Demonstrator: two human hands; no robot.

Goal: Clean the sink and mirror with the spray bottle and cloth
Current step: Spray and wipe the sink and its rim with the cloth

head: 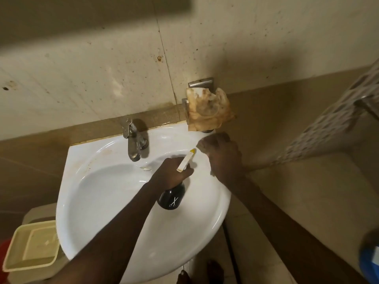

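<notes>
Below, left hand (pixel 170 175) gripping black spray bottle (pixel 171 198) over white sink (pixel 86 193)

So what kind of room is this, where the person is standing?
Most likely a small bathroom or washroom. A white wall-mounted sink with a metal tap sits against stained wall tiles, and a holder is fixed to the wall beside it.

Beige wall tiles (pixel 102 78), speckled with brown stains, rise behind a brown tiled ledge (pixel 287 95). A metal holder (pixel 200 82) fixed to the wall carries a stained, crumpled rag (pixel 209 109). A cream plastic tub (pixel 30 247) sits low at the left. Light is dim and yellowish.
</notes>
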